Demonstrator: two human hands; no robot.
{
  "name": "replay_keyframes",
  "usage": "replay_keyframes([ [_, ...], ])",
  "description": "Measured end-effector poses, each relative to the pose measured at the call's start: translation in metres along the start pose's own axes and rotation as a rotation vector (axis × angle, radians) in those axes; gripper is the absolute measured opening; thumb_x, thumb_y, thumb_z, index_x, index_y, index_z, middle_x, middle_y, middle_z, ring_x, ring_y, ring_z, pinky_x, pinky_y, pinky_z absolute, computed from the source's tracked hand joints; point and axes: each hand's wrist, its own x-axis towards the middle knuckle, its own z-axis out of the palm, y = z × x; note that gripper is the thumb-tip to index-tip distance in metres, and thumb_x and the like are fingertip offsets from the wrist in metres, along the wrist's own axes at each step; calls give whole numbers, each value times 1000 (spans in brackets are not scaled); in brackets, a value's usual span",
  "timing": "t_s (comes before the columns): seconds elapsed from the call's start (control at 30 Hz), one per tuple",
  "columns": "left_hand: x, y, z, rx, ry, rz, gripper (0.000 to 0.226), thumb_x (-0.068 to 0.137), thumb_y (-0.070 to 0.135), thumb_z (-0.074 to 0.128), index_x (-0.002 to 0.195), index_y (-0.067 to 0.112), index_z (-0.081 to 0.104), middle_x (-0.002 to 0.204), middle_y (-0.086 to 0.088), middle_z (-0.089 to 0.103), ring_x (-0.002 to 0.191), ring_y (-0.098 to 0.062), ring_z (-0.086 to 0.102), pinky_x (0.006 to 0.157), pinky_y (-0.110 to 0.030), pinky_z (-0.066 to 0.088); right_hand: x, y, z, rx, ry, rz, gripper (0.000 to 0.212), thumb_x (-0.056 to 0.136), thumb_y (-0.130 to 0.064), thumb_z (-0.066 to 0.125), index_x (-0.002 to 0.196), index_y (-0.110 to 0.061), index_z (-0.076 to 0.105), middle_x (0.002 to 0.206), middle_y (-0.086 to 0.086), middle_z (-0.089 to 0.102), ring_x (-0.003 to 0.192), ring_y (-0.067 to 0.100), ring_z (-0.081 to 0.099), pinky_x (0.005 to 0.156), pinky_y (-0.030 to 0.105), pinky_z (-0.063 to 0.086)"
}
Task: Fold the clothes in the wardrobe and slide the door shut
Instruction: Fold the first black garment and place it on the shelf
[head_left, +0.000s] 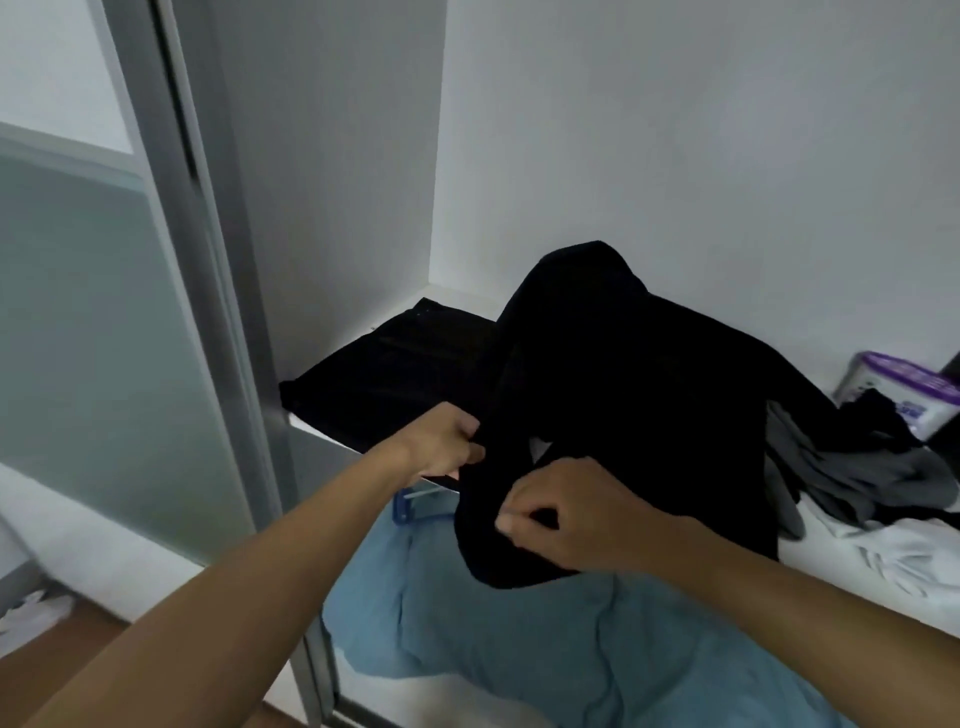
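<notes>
While black garment (623, 374) lies heaped | left grip (441, 441) pinches its edge | right grip (566, 519) pinches its fold

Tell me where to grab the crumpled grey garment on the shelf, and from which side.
Probably pinch the grey garment at its front-left folds, coming from the front and above. That part lies bare; a dark item sits on its rear and a tub stands behind. The left hand and right hand both hold the black garment, so free one first.
</notes>
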Motion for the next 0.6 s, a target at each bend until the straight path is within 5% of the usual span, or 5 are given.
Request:
replay_keyframes([
  [0.1, -26, -27, -20, -36, -55, 60, 11, 96, 2, 60, 85, 3, 64, 81, -10, 51, 76, -23, 53, 74, -34, 54, 14, 15, -23, 186, 252, 393, 45, 90, -58, 53, 76, -20, 72, 73, -12, 70, 68, 3, 65, 75, 35, 56],
  [0.27, -62, -53, -20, 30, -132, 10, 16, 98, 10, 61, 89, -2, 68, 81, -11, 58, 78, -24, 61, 84, -43, 58, 67, 17, -9, 498, 52, 830, 73, 76, -81, 55, 104, -15, 69, 95, 2, 75, 77, 17, 75, 69, 32, 59],
  [0.33, -73, -63, -17, 24, -136, -19, 19, 98, 13, 62, 95, -3, 71, 81, -8, 65, 77, -17, 63, 75, -32, 59, 86, 2, 14, 462, 45, 829, 69, 76, -74, 63, 107, -12, 65, 98, 6, 73, 81, 21, 74, 68, 35, 60],
  [0.43, -92, -90, -22, -53, -124, -122, 25, 88, 35, 72, 93, 11, 73, 81, 9, 68, 82, -9, 61, 72, -27, 52, 100, -26, 48, 196, 144, 684, 32, 88, -42, 67, 76, -14, 57, 75, 1, 62, 68, 18, 63, 66, 41, 57],
  [0.6, -113, -147, -32, -734, -124, -415, 103, 45, 77, 82, 131, 26, 55, 134, 0, 56, 122, -28, 57, 101, -57, 46, 71, -80, 103, 117, 237, 406, 47, 91, -29, 64, 58, -22, 32, 54, -7, 40, 48, 7, 39, 50, 30, 35],
])
